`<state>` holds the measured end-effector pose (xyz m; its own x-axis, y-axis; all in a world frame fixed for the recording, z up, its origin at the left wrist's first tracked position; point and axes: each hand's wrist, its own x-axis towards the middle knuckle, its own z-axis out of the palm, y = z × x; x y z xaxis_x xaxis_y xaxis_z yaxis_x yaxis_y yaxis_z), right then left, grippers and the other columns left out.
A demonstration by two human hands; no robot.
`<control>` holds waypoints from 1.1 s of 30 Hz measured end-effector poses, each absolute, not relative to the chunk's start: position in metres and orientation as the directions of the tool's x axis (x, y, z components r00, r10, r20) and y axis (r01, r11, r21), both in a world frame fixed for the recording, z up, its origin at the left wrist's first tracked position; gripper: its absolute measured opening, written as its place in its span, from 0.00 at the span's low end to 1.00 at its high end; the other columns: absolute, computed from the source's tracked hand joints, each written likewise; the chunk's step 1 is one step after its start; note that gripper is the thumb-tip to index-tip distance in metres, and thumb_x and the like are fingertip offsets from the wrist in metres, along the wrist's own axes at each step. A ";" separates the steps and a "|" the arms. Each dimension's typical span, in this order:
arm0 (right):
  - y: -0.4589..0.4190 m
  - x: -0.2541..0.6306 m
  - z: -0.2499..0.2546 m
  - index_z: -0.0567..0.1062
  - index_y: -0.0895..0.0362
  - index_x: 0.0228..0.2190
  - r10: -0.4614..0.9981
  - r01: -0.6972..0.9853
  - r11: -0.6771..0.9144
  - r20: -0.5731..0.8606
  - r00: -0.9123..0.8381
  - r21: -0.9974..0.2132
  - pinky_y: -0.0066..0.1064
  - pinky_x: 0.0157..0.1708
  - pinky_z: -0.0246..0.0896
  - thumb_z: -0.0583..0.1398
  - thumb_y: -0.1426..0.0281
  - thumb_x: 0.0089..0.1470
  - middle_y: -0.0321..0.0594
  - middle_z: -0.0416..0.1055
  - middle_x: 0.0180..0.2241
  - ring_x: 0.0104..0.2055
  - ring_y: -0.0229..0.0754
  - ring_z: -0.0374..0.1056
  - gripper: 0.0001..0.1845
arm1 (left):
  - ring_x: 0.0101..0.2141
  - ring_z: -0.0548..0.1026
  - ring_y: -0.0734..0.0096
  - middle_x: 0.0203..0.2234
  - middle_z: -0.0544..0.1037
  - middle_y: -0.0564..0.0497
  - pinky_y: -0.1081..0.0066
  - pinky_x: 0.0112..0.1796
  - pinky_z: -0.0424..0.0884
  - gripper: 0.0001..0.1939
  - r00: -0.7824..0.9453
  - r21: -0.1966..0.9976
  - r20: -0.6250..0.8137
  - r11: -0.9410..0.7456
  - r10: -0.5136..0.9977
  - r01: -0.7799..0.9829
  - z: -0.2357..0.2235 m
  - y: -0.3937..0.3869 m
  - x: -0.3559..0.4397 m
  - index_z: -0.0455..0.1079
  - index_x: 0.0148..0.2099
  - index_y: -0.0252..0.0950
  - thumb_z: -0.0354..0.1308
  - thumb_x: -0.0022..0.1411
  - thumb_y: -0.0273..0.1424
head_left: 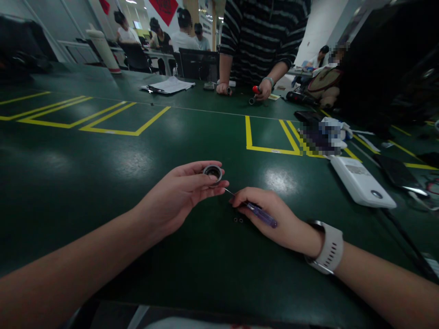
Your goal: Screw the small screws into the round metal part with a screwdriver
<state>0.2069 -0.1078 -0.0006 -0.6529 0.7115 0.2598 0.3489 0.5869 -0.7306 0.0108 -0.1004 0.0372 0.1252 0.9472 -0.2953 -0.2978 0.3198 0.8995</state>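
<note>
My left hand (181, 194) is closed round a small grey ring-shaped part (212, 172), its dark round opening facing me and the thumb on its rim. In my right hand (270, 210) is a screwdriver (262, 215) with a clear purple handle and a thin shaft. The shaft points left and its tip reaches the fingers of my left hand, just below the ring; whether it touches the part cannot be made out. Two tiny dark rings (238, 220) lie on the green table (137, 246) under my right hand.
A white device (361, 180) with a dark cable lies at the right. Across the table a person in a striped top (264, 41) holds small parts, one with a red end. Papers (169, 85) and a pale bottle (104, 50) stand farther back. Yellow tape (109, 132) marks the tabletop.
</note>
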 end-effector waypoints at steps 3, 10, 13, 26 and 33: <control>-0.108 0.206 -0.001 0.69 0.57 0.37 0.700 0.368 0.617 0.271 -0.661 -0.695 0.32 0.39 0.62 0.53 0.82 0.52 0.40 0.70 0.36 0.38 0.40 0.67 0.12 | 0.32 0.77 0.68 0.33 0.78 0.46 0.70 0.37 0.74 0.13 0.121 0.898 -0.307 0.329 0.944 -0.291 0.038 -0.101 0.012 0.72 0.39 0.31 0.58 0.50 0.17; -0.110 0.206 -0.002 0.69 0.57 0.37 0.680 0.394 0.663 0.292 -0.672 -0.637 0.32 0.39 0.60 0.53 0.83 0.50 0.39 0.71 0.36 0.38 0.39 0.65 0.14 | 0.33 0.78 0.66 0.33 0.78 0.45 0.70 0.36 0.74 0.13 0.134 0.903 -0.295 0.322 0.946 -0.285 0.037 -0.101 0.013 0.72 0.39 0.30 0.58 0.50 0.17; -0.110 0.207 -0.002 0.69 0.56 0.36 0.690 0.420 0.660 0.283 -0.666 -0.623 0.33 0.38 0.60 0.53 0.83 0.50 0.39 0.71 0.35 0.37 0.40 0.65 0.13 | 0.33 0.78 0.66 0.33 0.78 0.45 0.70 0.36 0.74 0.13 0.139 0.903 -0.289 0.318 0.947 -0.289 0.036 -0.101 0.013 0.72 0.39 0.31 0.58 0.50 0.17; -0.109 0.208 -0.004 0.70 0.56 0.36 0.684 0.389 0.671 0.323 -0.654 -0.631 0.34 0.38 0.61 0.54 0.81 0.51 0.39 0.72 0.34 0.37 0.40 0.66 0.11 | 0.34 0.78 0.64 0.33 0.78 0.45 0.67 0.38 0.74 0.12 0.158 0.907 -0.280 0.314 0.947 -0.280 0.036 -0.101 0.012 0.73 0.38 0.31 0.58 0.50 0.17; -0.112 0.212 0.004 0.75 0.56 0.35 0.890 0.205 0.299 0.194 -0.413 -0.932 0.31 0.35 0.64 0.57 0.66 0.56 0.39 0.75 0.31 0.34 0.39 0.70 0.10 | 0.36 0.78 0.64 0.35 0.78 0.45 0.69 0.38 0.74 0.13 0.144 0.908 -0.283 0.313 0.948 -0.277 0.037 -0.101 0.010 0.73 0.40 0.31 0.59 0.50 0.18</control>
